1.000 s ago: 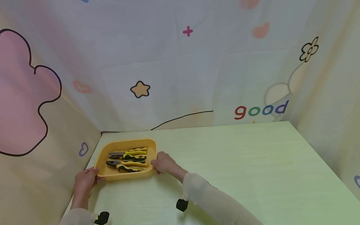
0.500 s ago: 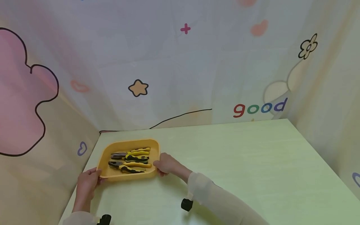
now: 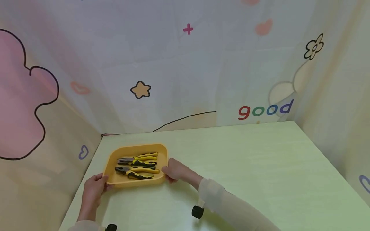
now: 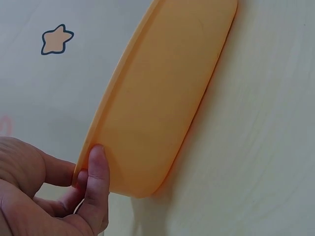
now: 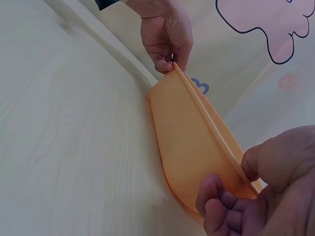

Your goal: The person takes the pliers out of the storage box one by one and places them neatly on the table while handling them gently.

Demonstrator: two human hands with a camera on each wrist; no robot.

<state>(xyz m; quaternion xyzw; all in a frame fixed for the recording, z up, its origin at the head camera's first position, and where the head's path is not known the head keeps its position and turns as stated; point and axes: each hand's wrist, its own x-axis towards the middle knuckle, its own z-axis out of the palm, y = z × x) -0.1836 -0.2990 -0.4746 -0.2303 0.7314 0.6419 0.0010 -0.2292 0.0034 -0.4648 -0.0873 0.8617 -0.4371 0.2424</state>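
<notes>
Your left hand pinches the yellow tray by its near-left corner; your right hand pinches its right rim. The tray is between them, yellow-and-black pliers lying inside it, the pale table stretching to its right.

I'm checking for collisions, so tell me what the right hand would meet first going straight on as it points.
The right wall of the yellow tray, which the right hand pinches. Beyond it, handles of the yellow-and-black pliers seem next in line, though depth leaves unclear which.
</notes>
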